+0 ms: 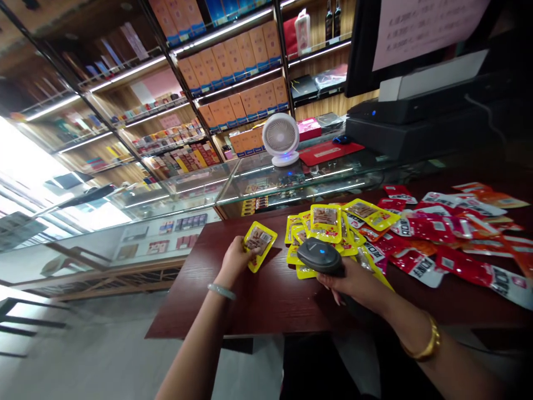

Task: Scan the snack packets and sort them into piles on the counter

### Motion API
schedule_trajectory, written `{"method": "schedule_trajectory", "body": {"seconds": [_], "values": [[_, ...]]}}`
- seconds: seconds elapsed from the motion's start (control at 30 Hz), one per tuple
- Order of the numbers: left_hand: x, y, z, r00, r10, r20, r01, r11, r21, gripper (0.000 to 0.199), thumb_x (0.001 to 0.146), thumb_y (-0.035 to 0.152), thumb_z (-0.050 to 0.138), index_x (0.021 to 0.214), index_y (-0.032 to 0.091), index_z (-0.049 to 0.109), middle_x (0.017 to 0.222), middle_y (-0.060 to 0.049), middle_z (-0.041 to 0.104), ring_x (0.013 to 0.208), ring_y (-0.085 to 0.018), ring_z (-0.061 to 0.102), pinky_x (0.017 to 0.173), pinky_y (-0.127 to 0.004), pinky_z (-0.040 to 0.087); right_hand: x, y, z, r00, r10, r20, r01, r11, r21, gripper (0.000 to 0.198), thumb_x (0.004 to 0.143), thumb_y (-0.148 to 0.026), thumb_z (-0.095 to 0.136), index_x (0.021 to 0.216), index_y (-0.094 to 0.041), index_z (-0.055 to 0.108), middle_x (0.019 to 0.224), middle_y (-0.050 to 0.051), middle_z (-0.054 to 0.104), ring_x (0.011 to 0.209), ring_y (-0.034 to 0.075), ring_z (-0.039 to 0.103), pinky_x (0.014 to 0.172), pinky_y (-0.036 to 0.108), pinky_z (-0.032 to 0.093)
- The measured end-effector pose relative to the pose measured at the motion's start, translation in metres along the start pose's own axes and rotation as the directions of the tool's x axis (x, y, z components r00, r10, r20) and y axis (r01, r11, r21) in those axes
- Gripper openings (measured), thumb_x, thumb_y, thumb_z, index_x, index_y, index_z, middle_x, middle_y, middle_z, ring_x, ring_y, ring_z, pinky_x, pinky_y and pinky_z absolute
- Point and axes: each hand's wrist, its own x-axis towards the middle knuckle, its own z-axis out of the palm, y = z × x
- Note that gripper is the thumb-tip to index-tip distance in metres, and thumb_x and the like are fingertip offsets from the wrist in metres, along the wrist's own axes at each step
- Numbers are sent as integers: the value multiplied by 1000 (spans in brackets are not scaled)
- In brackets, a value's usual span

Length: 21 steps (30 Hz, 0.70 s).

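Presently, left grip (235, 256) clamped on yellow-bordered plastic packet (262, 243) near far-left corner of dark-red wooden tabletop (266, 303); right grip (360, 284) wrapped round black handheld scanner (317, 255). Advisable: keep packet flat, uncovered, squared to scanner.

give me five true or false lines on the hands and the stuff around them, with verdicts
1. The right hand holds a dark scanner. True.
2. The left hand is empty. False: the left hand holds a yellow packet.
3. A gold bracelet is on the right arm. True.
4. The white fan stands on the dark red table. False: the white fan stands on the glass counter.
5. Red packets lie to the left of the yellow pile. False: they lie to its right.
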Motion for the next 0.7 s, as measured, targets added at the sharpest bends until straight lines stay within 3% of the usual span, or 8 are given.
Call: {"method": "schedule_trajectory", "body": {"seconds": [0.17,0.37,0.7], "values": [[-45,28,18,999,40,-9,-41,978,-205,44,71,46,74,102,21,55,93,-3,67,83,-20,64,69,-28,47,-7,-4,2,1000,3,20,-2,1000,-20,30,79,-46,73,81,-18,60,49,-4,60,42,13,56,46,23,42],[-64,57,26,997,77,11,-74,985,-158,38,72,38,72,102,21,56,96,-5,67,86,-22,63,71,-31,46,-12,-7,3,999,-13,31,15,999,-45,28,80,-43,71,83,-17,59,54,-4,60,42,12,57,45,22,43],[-70,47,27,999,41,23,-33,960,-279,47,70,48,75,103,21,55,95,-4,68,81,-20,65,70,-30,49,-13,-4,16,999,2,54,-3,1000,3,31,78,-44,73,86,-18,58,48,-6,56,39,12,54,43,22,40]]}}
